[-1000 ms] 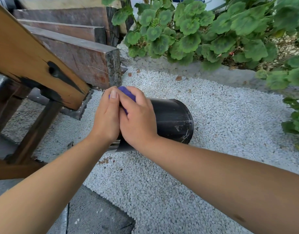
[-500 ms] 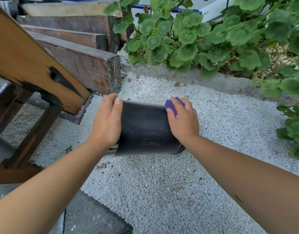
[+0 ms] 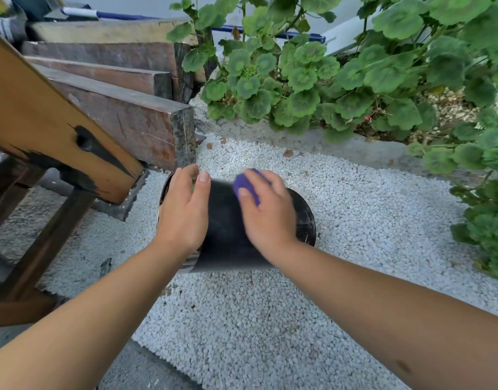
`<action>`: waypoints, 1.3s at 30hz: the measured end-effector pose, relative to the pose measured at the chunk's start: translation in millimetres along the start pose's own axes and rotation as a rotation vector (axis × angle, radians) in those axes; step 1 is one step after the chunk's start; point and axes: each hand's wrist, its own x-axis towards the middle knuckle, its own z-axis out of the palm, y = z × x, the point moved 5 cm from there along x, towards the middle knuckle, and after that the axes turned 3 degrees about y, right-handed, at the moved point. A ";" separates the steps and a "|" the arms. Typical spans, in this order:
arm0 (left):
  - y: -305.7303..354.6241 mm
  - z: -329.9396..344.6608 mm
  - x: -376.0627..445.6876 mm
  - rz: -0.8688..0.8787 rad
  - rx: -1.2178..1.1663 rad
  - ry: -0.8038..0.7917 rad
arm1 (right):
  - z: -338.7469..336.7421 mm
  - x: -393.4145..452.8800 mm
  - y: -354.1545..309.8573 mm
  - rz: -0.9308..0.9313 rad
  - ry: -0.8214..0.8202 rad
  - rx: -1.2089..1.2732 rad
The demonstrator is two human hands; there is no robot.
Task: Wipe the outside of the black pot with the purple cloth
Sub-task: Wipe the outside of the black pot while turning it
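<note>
A black pot is held on its side above white gravel, its base pointing right and its shiny rim to the left. My left hand grips the pot near the rim end, fingers over the top. My right hand presses the purple cloth against the pot's upper wall near the middle. Most of the cloth is hidden under my fingers.
White gravel covers the ground. Stacked wooden beams and a slanted orange plank stand at left. Leafy green plants fill the back and right behind a concrete kerb. A grey slab lies near my feet.
My right hand slid the cloth from the rim end to the base end of the pot, then back toward the middle. My left hand kept its grip near the rim.
</note>
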 end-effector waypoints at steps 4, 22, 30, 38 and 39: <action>4.1 -1.4 5.7 0.060 -0.107 -0.039 | 23.5 -17.6 -64.3 -0.140 -0.043 0.136; -20.3 -19.6 1.9 -0.035 0.030 -0.013 | -20.7 4.5 83.0 0.314 0.035 -0.221; -42.1 -20.3 -62.3 0.315 -0.092 -0.253 | -32.2 22.4 92.5 0.525 0.105 -0.062; -39.2 -33.2 -20.9 -0.022 -0.107 -0.036 | -27.8 68.5 57.7 0.427 -0.052 -0.128; -39.3 -33.2 -16.6 -0.055 -0.084 -0.034 | -26.4 70.7 56.8 0.406 -0.084 -0.143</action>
